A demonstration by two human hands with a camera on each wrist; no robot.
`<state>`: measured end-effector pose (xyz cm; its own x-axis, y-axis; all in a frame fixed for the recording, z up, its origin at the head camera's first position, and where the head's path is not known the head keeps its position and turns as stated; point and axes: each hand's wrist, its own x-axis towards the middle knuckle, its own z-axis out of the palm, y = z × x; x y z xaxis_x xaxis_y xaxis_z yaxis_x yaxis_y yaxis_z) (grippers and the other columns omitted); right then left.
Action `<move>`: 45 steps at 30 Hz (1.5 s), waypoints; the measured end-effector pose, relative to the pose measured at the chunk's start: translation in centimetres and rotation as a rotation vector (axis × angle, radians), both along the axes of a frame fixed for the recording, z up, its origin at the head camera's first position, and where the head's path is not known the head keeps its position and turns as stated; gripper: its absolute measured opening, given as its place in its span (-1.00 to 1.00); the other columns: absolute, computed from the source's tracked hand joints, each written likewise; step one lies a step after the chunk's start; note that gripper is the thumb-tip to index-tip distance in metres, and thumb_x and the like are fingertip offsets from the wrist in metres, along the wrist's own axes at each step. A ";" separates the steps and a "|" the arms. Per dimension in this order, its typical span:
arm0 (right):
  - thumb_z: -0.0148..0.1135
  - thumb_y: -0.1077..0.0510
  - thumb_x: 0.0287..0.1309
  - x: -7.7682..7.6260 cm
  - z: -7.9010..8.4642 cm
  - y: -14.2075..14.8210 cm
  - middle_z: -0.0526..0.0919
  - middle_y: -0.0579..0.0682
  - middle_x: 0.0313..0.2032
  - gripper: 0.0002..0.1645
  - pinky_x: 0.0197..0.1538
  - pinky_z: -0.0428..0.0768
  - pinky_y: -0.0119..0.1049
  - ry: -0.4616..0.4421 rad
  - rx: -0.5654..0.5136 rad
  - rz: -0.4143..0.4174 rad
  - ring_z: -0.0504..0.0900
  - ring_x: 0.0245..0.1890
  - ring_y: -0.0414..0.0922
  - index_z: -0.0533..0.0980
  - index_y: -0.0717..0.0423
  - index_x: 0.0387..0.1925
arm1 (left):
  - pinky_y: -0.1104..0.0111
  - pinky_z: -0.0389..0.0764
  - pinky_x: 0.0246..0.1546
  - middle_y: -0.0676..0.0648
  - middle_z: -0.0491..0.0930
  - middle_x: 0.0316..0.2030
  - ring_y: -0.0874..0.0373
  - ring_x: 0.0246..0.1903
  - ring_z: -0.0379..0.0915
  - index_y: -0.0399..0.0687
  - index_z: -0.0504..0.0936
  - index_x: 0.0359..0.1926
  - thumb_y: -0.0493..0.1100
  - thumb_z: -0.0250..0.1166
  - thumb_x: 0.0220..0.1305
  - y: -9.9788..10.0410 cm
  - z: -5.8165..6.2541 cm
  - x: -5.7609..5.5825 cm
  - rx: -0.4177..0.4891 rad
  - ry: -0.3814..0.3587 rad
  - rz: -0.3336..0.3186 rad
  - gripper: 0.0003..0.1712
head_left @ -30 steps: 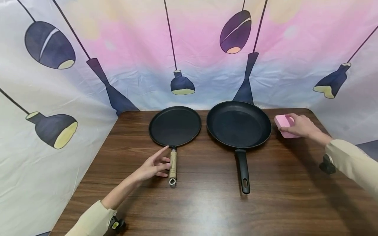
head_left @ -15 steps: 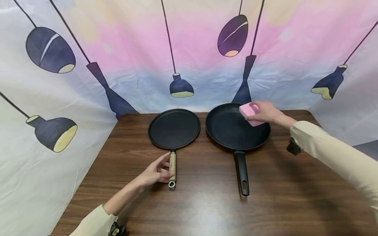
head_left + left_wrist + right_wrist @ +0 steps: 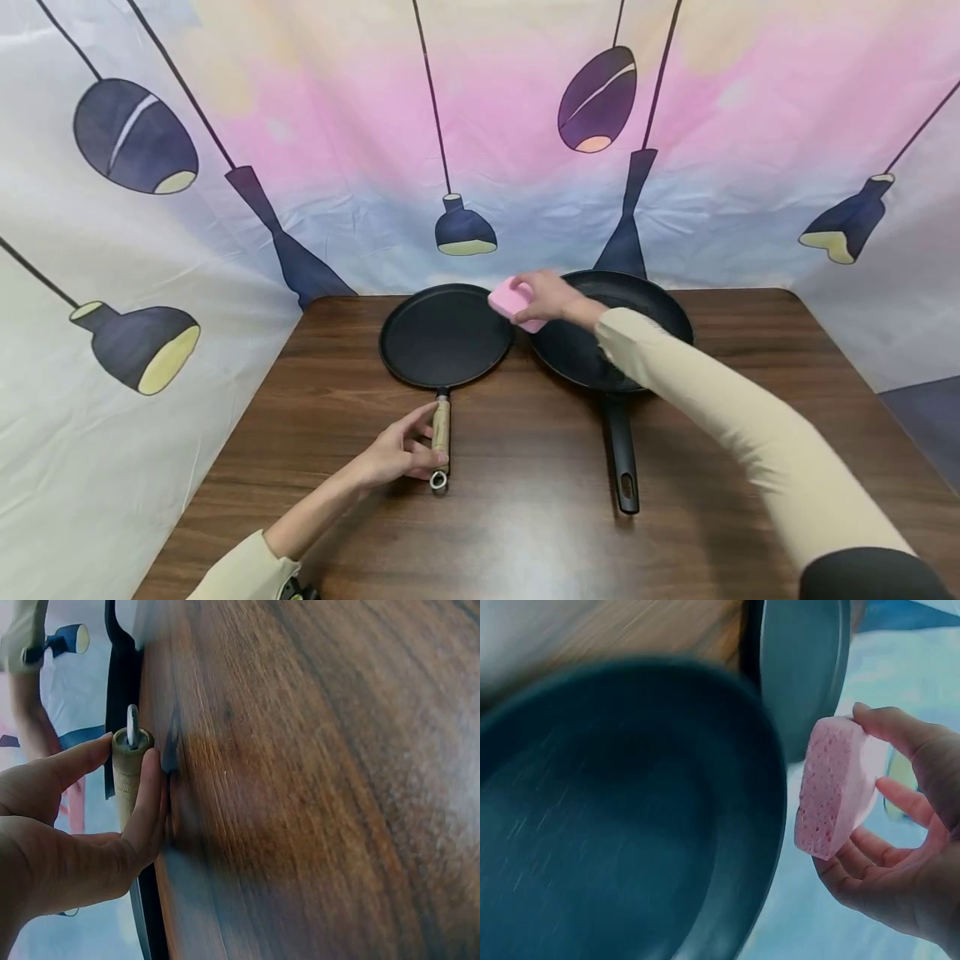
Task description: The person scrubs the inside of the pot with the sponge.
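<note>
My left hand [image 3: 405,448] grips the wooden handle [image 3: 441,429] of a flat black griddle pan [image 3: 446,333], thumb on one side and fingers on the other. The left wrist view looks at the handle's end with its metal ring [image 3: 133,726] between thumb and fingertips. A pink sponge [image 3: 512,300] is pinched in my right hand [image 3: 551,296], raised in the air by the griddle pan's right rim. In the right wrist view the sponge's porous face [image 3: 825,787] shows, thumb above and fingers below. Beneath my right forearm lies a deeper black frying pan [image 3: 637,292], partly hidden by the sleeve.
The frying pan's black handle [image 3: 622,454] points toward the front of the brown wooden table [image 3: 517,500]. Both pans lie near the table's back edge. Behind them hangs a cloth backdrop [image 3: 337,150] printed with lamps.
My right hand has carried the sponge left, from beside the frying pan, across it, to the griddle pan's rim. My left fingers have closed round the wooden handle.
</note>
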<state>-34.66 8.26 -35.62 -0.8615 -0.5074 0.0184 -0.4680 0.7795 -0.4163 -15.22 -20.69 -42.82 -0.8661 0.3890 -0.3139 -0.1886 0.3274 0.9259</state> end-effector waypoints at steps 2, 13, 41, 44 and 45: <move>0.45 0.04 -0.07 -0.4 -0.7 -2.0 0.47 0.21 0.16 -0.24 0.13 0.46 -0.08 -0.023 0.011 0.014 0.42 0.06 0.09 0.41 0.15 0.19 | 0.13 0.70 -0.23 -0.38 0.20 0.09 0.15 -0.30 0.55 -0.06 -0.03 0.47 -0.25 0.39 0.13 0.1 0.0 0.1 0.000 -0.004 0.001 0.01; 0.42 0.14 0.02 -1.5 -4.4 -7.2 0.41 0.07 0.24 -0.28 0.22 0.44 -0.10 -0.064 0.195 0.023 0.38 0.18 0.00 0.38 -0.04 0.25 | 0.15 0.70 -0.22 -0.33 0.25 0.04 0.15 -0.30 0.59 0.00 -0.02 0.48 -0.25 0.38 0.14 0.8 -0.3 0.2 -0.003 -0.009 -0.026 0.01; 0.36 -0.20 0.03 1.3 -4.2 -9.6 0.41 0.04 0.26 -0.25 0.30 0.38 -0.17 -0.123 0.363 0.155 0.36 0.21 -0.05 0.43 -0.10 0.25 | 0.17 0.70 -0.22 -0.26 0.22 -0.06 0.19 -0.40 0.55 -0.02 -0.10 0.49 -0.34 0.40 0.08 0.1 0.0 -1.1 0.036 -0.114 0.005 0.10; 0.35 -0.23 0.03 1.8 -4.7 -10.1 0.45 0.01 0.21 -0.27 0.25 0.43 -0.19 -0.094 0.364 0.148 0.40 0.15 -0.07 0.45 -0.10 0.23 | 0.17 0.70 -0.23 -0.26 0.22 -0.06 0.21 -0.42 0.52 -0.04 -0.10 0.49 -0.35 0.40 0.08 0.2 -0.1 -1.2 0.032 -0.115 0.004 0.10; 0.34 -0.24 0.03 2.0 -4.8 -10.3 0.46 0.01 0.19 -0.27 0.23 0.44 -0.20 -0.086 0.364 0.147 0.41 0.13 -0.08 0.45 -0.10 0.23 | 0.17 0.70 -0.23 -0.27 0.23 -0.06 0.21 -0.42 0.51 -0.05 -0.10 0.49 -0.35 0.40 0.08 0.2 -0.1 -1.1 0.032 -0.115 0.003 0.10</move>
